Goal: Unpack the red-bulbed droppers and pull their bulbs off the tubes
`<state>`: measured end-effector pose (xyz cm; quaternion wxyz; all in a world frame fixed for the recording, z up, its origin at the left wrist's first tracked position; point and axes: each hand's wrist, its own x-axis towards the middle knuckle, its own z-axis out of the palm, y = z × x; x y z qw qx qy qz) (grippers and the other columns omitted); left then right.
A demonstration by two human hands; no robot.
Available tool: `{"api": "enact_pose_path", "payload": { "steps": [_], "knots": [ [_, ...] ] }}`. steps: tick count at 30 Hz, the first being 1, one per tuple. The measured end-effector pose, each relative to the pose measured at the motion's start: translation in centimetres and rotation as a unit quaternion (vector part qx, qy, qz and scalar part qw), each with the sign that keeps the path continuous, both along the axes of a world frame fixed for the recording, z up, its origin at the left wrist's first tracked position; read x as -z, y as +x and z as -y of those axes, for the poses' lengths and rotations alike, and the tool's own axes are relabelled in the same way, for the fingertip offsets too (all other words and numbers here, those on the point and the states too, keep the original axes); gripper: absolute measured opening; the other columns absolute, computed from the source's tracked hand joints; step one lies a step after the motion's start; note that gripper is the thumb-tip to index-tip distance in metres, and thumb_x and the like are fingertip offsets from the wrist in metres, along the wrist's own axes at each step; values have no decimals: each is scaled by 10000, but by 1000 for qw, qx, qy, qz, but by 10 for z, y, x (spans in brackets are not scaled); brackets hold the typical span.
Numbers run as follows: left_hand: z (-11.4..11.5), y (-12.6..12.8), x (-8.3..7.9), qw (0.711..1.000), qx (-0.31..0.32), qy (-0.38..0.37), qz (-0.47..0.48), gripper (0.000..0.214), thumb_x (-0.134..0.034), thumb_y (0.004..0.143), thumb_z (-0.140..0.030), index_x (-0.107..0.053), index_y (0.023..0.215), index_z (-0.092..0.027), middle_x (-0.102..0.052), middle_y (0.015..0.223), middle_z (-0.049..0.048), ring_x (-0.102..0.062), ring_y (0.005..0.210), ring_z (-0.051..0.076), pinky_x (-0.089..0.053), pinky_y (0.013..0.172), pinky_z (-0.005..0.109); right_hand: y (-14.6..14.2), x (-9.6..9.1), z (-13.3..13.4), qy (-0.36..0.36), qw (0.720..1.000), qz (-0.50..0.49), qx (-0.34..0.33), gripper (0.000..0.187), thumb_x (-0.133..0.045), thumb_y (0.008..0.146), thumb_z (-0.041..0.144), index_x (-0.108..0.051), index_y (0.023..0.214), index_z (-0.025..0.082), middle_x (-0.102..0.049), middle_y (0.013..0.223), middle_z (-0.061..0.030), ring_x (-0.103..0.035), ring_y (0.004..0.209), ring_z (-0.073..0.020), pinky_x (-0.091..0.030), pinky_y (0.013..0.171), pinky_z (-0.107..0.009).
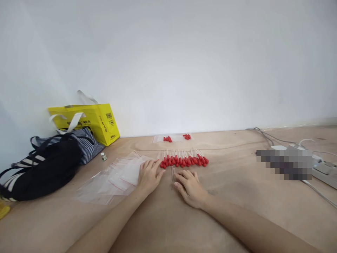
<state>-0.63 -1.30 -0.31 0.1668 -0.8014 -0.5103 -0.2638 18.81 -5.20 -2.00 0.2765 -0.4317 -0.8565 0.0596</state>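
A row of droppers with red bulbs and thin pale stems (181,161) lies on the table ahead of my hands, bulbs toward me. My left hand (149,175) lies open, fingers stretched forward, at the left end of the row and over the right edge of the clear zip bags (113,179). A narrow clear strip or tube (172,178) lies between my hands; its exact kind is too faint to tell. Just right of it my right hand (191,187) rests on the table, fingers slightly bent and apart, with nothing visible in them.
Against the wall lies a clear bag (176,138) with two red bunches. To the left stand a yellow bag (106,126), a striped bag (88,144), a black bag (58,168) and a small bottle (103,156). Cables and a power strip (326,172) lie at right.
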Motion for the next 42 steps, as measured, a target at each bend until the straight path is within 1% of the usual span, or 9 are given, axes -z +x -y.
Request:
{"api": "enact_pose_path", "payload": {
  "steps": [5, 11, 18, 24, 29, 32, 35, 37, 42],
  "knots": [
    [-19, 33, -8, 998, 44, -35, -17, 297, -521, 766, -249, -533, 1059, -199, -583, 1076, 72, -486, 1001, 236, -288, 885, 428, 21, -4, 12, -3, 999, 26, -23, 326, -354, 863, 317, -448, 1164, 236, -526, 1125, -74, -453, 1010, -194, -259, 884, -408],
    [-42, 59, -5, 998, 42, -57, -1, 163, -478, 791, -254, -601, 885, -202, -654, 858, 50, -550, 858, 216, -323, 822, 400, 29, -3, 14, -24, 999, 28, -37, 357, -364, 855, 327, -439, 1192, 238, -514, 1158, -87, -440, 1047, -203, -240, 917, -418],
    [-50, 66, -2, 996, 17, -70, 46, 133, -523, 751, -261, -640, 774, -202, -676, 787, 41, -585, 784, 201, -309, 855, 398, 26, -4, 13, -19, 999, 42, -21, 328, -394, 840, 343, -485, 1142, 255, -522, 1139, -62, -455, 1025, -193, -261, 906, -402],
    [-58, 68, -2, 988, -24, -82, 126, 134, -536, 719, -221, -667, 743, -210, -693, 704, 20, -618, 681, 190, -367, 792, 387, 25, -5, 14, -22, 999, 32, -21, 308, -398, 838, 333, -507, 1115, 253, -523, 1132, -65, -448, 1033, -198, -256, 907, -413],
    [-45, 61, -4, 984, -19, -53, 170, 148, -510, 733, -197, -656, 761, -207, -696, 763, 13, -625, 691, 168, -354, 852, 398, 26, 1, 10, -2, 1000, 14, -3, 293, -430, 818, 316, -518, 1091, 256, -545, 1090, -57, -480, 996, -187, -321, 872, -384],
    [-22, 41, -3, 985, 37, -25, 167, 139, -509, 747, -211, -642, 784, -223, -694, 801, -1, -625, 742, 149, -350, 889, 385, 29, 7, 4, 60, 997, -35, 44, 348, -435, 806, 267, -481, 1147, 208, -512, 1138, -102, -453, 1051, -209, -358, 860, -379],
    [7, 17, 0, 974, 191, 45, 109, 155, -489, 773, -177, -621, 835, -229, -694, 814, -2, -634, 724, 127, -322, 936, 413, 31, 8, -2, 158, 984, -50, 70, 448, -432, 802, 222, -387, 1242, 156, -398, 1261, -152, -365, 1154, -239, -337, 903, -414],
    [22, 5, 1, 958, 269, 80, 54, 207, -479, 779, -126, -600, 905, -238, -690, 852, -1, -636, 730, 109, -281, 979, 423, 31, 6, -4, 201, 978, -19, 44, 467, -434, 806, 208, -360, 1266, 180, -374, 1294, -137, -336, 1183, -245, -289, 941, -451],
    [40, -1, -1, 939, 320, 128, -6, 285, -481, 778, -73, -556, 998, -237, -682, 904, -5, -626, 815, 97, -218, 1026, 418, 26, 5, -6, 223, 973, 32, -44, 307, -431, 843, 224, -494, 1141, 253, -607, 1052, -44, -429, 1118, -212, -116, 1002, -522]
  ]
}}
